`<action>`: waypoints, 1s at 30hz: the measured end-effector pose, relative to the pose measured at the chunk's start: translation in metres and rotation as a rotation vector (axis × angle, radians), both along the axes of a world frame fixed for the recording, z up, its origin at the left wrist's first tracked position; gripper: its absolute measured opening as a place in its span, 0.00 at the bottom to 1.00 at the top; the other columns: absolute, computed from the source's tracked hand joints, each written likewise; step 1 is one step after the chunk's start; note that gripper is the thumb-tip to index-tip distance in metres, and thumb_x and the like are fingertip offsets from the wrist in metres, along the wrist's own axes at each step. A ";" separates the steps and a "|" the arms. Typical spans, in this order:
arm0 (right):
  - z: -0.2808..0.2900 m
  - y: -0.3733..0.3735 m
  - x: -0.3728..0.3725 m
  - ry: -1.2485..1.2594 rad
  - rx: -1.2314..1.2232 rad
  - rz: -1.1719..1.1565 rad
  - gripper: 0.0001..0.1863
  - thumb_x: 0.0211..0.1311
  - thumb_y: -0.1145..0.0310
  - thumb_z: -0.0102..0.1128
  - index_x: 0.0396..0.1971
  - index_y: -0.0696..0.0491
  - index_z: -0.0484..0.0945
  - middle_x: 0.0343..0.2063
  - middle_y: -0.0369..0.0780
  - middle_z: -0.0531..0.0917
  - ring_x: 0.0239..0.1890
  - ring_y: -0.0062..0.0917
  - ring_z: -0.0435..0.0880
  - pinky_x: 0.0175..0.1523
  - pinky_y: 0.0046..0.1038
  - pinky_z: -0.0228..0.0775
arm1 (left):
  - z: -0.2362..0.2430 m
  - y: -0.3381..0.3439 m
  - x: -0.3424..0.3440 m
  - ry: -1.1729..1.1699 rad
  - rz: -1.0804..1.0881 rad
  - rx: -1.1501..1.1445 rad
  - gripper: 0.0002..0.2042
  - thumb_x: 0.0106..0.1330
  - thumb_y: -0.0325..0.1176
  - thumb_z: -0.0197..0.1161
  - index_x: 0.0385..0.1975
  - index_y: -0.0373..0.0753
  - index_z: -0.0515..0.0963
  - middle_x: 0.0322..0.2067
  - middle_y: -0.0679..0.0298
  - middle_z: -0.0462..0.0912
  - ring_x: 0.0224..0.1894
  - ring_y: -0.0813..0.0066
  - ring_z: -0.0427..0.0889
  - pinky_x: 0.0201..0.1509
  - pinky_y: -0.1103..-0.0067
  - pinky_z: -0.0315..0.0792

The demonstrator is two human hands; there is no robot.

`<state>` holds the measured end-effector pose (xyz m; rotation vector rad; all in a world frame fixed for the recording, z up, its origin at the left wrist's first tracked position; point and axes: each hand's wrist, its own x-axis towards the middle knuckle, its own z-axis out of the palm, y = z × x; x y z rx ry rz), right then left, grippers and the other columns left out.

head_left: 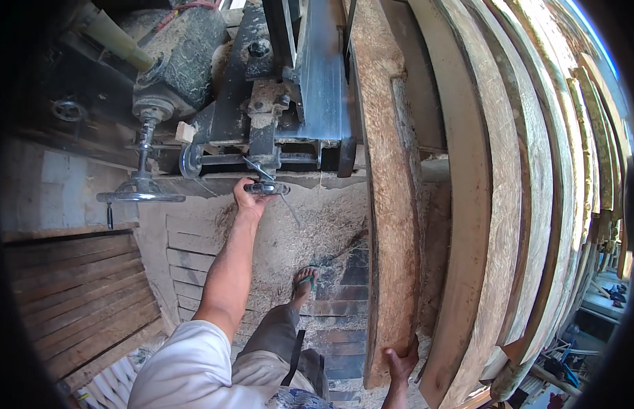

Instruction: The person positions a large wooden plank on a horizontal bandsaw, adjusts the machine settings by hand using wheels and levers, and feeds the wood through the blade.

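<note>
Ahead of the left hand (249, 198), at full arm's reach: small handwheel (266, 188) on the saw carriage (290, 82), fingers clenched on its rim, evidently for turning an adjustment. Left of that hand, larger handwheel (140, 196) on an upright screw, untouched. Right hand (401, 362) low and near the body, grasping the near end of a rough plank (388, 204) stood on edge, seemingly to steady it against the stacked slabs (508, 204) further right. Between the hands, sawdust (317, 232) heaped over brick floor (344, 307); sandalled foot (305, 278) planted there. No containers visible.
</note>
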<state>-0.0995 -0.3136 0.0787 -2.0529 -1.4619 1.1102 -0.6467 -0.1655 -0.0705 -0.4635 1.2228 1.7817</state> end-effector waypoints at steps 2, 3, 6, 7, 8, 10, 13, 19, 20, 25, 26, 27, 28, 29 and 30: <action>0.006 0.002 -0.005 0.008 -0.007 -0.006 0.58 0.26 0.40 0.78 0.59 0.60 0.66 0.48 0.47 0.78 0.51 0.36 0.77 0.56 0.35 0.68 | 0.005 0.002 0.001 -0.041 0.013 -0.019 0.16 0.46 0.44 0.54 0.30 0.39 0.74 0.33 0.52 0.78 0.42 0.45 0.77 0.58 0.41 0.58; 0.007 0.003 -0.006 0.017 -0.020 -0.007 0.58 0.26 0.41 0.78 0.58 0.60 0.66 0.48 0.47 0.78 0.51 0.36 0.77 0.56 0.35 0.68 | 0.005 0.001 0.001 -0.044 0.027 -0.032 0.17 0.45 0.44 0.55 0.32 0.39 0.73 0.36 0.51 0.78 0.44 0.46 0.76 0.57 0.42 0.59; -0.005 -0.001 0.004 -0.013 -0.004 0.039 0.57 0.26 0.41 0.78 0.58 0.60 0.66 0.48 0.47 0.78 0.51 0.35 0.77 0.56 0.35 0.68 | -0.002 -0.011 -0.006 -0.046 0.073 -0.021 0.18 0.51 0.47 0.56 0.34 0.40 0.72 0.42 0.53 0.76 0.50 0.48 0.73 0.55 0.43 0.60; 0.004 0.002 -0.004 -0.009 0.015 0.035 0.56 0.27 0.43 0.78 0.59 0.60 0.66 0.48 0.46 0.78 0.51 0.35 0.77 0.57 0.34 0.68 | 0.012 -0.007 0.001 -0.054 0.080 -0.011 0.18 0.51 0.47 0.56 0.34 0.40 0.72 0.42 0.53 0.76 0.50 0.48 0.73 0.55 0.43 0.60; 0.005 -0.002 -0.006 -0.016 0.023 0.044 0.56 0.27 0.43 0.78 0.59 0.60 0.66 0.48 0.46 0.78 0.51 0.35 0.77 0.57 0.34 0.68 | 0.025 -0.004 0.009 0.182 0.016 -0.246 0.18 0.56 0.50 0.53 0.33 0.40 0.71 0.40 0.54 0.75 0.48 0.51 0.73 0.51 0.47 0.63; 0.007 -0.007 -0.004 0.002 0.037 -0.012 0.56 0.28 0.45 0.79 0.59 0.60 0.65 0.48 0.46 0.78 0.52 0.35 0.77 0.58 0.34 0.67 | 0.068 0.011 0.024 0.413 -0.035 -0.457 0.19 0.62 0.53 0.51 0.31 0.41 0.70 0.38 0.55 0.74 0.45 0.53 0.74 0.46 0.52 0.66; 0.002 -0.008 0.003 -0.003 0.051 0.046 0.56 0.31 0.46 0.78 0.60 0.60 0.63 0.50 0.47 0.77 0.53 0.36 0.76 0.59 0.34 0.66 | 0.091 0.030 0.035 1.745 -0.497 -0.821 0.25 0.67 0.60 0.45 0.34 0.38 0.67 0.39 0.54 0.71 0.46 0.59 0.70 0.47 0.60 0.61; 0.001 -0.008 0.017 0.126 -0.163 0.177 0.47 0.51 0.46 0.66 0.65 0.57 0.56 0.55 0.49 0.74 0.58 0.36 0.72 0.61 0.33 0.64 | 0.120 0.008 0.027 2.234 -0.704 -0.824 0.26 0.64 0.54 0.54 0.48 0.36 0.66 0.45 0.55 0.72 0.51 0.59 0.69 0.54 0.62 0.59; -0.014 -0.006 0.025 0.223 -0.174 0.225 0.45 0.55 0.46 0.63 0.65 0.57 0.55 0.55 0.49 0.74 0.58 0.36 0.72 0.61 0.33 0.64 | 0.123 -0.003 0.037 2.270 -0.466 -0.831 0.27 0.65 0.54 0.54 0.51 0.36 0.66 0.48 0.54 0.72 0.52 0.58 0.69 0.56 0.62 0.59; -0.036 -0.018 0.005 0.475 -0.049 0.285 0.41 0.59 0.48 0.60 0.64 0.57 0.57 0.54 0.50 0.74 0.57 0.35 0.73 0.60 0.32 0.64 | 0.111 -0.143 0.233 1.180 -0.530 -0.227 0.33 0.64 0.56 0.57 0.56 0.31 0.62 0.48 0.49 0.74 0.51 0.58 0.74 0.56 0.68 0.67; -0.036 -0.019 0.000 0.488 -0.009 0.319 0.40 0.59 0.48 0.60 0.64 0.57 0.58 0.54 0.50 0.74 0.56 0.36 0.74 0.60 0.32 0.64 | 0.093 -0.190 0.281 0.882 -0.628 -0.127 0.39 0.61 0.60 0.59 0.58 0.30 0.60 0.51 0.48 0.73 0.54 0.61 0.74 0.59 0.70 0.66; -0.031 -0.015 0.006 0.495 0.017 0.299 0.40 0.59 0.48 0.60 0.64 0.57 0.58 0.54 0.50 0.74 0.56 0.36 0.74 0.60 0.32 0.64 | 0.124 -0.222 0.344 0.661 -0.789 -0.180 0.41 0.58 0.62 0.61 0.58 0.30 0.61 0.53 0.49 0.73 0.58 0.62 0.71 0.61 0.72 0.64; -0.016 -0.026 -0.010 0.483 -0.026 0.318 0.40 0.59 0.47 0.59 0.63 0.57 0.59 0.53 0.51 0.75 0.56 0.38 0.75 0.59 0.33 0.65 | 0.087 -0.273 0.371 0.662 -0.843 -0.312 0.42 0.55 0.62 0.63 0.56 0.30 0.64 0.52 0.50 0.74 0.58 0.63 0.71 0.62 0.73 0.63; -0.008 -0.037 -0.011 0.451 -0.058 0.305 0.40 0.59 0.46 0.59 0.62 0.57 0.60 0.52 0.51 0.76 0.55 0.39 0.75 0.59 0.34 0.65 | 0.075 -0.303 0.401 0.669 -0.927 -0.249 0.42 0.52 0.61 0.67 0.56 0.30 0.66 0.51 0.52 0.76 0.54 0.63 0.75 0.58 0.73 0.67; -0.011 -0.044 0.003 0.463 -0.027 0.284 0.40 0.59 0.46 0.59 0.62 0.57 0.60 0.52 0.51 0.76 0.55 0.39 0.75 0.59 0.34 0.65 | 0.101 -0.309 0.426 0.570 -0.822 -0.126 0.34 0.54 0.56 0.67 0.51 0.32 0.71 0.46 0.56 0.79 0.48 0.68 0.78 0.52 0.74 0.70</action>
